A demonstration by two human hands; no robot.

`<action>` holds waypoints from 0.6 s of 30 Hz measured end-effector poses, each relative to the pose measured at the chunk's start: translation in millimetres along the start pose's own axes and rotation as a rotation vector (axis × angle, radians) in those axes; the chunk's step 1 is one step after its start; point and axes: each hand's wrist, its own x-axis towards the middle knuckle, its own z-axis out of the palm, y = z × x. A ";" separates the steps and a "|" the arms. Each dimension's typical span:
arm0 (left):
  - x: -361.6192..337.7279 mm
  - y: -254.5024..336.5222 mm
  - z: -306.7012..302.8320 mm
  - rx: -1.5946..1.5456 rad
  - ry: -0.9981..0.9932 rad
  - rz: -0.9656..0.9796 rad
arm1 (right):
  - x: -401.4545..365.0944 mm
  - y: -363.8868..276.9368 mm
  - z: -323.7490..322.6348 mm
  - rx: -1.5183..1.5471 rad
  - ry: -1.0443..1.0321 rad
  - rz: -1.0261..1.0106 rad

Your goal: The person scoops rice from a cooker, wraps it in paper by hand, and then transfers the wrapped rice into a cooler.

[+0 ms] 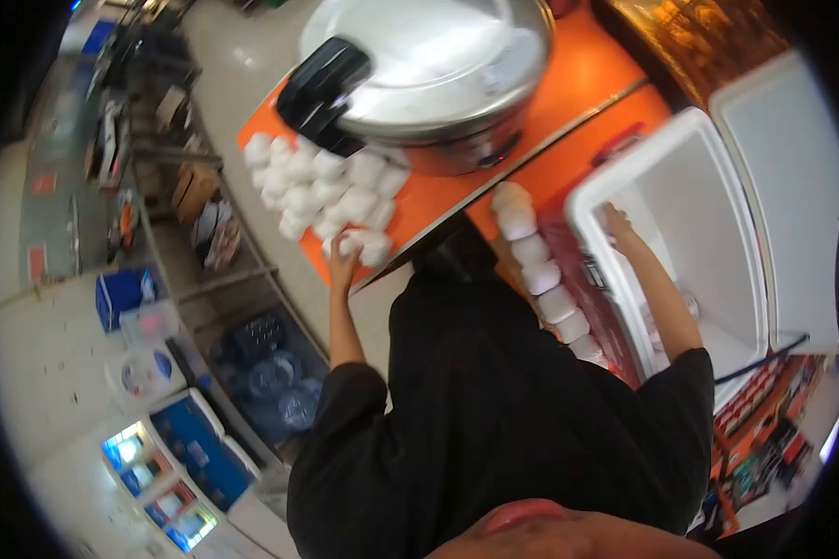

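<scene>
My left hand [343, 258] is at the front edge of a pile of white, rounded bundles [331, 186] on the orange table. Its fingers close around one white bundle [350, 244] there, with another one touching it on the right. My right hand [617, 228] reaches inside a white-lined cooler box [662, 186], near its inner wall. Those fingers look apart, with nothing visible in them, though they are slightly blurred. Whether the bundles are wrapped food cannot be made out.
A large steel pot with a black handle [429, 74] stands behind the pile on the orange table [578, 74]. More white bundles [543, 275] line up beside the cooler. The cooler's lid [783, 140] hangs open at right. Shelves with plastic containers [275, 373] stand at left.
</scene>
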 end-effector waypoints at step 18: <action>-65.0 376.5 -26.8 -0.975 -0.093 0.918 | -399.8 -159.8 12.9 0.322 -1.108 -1.218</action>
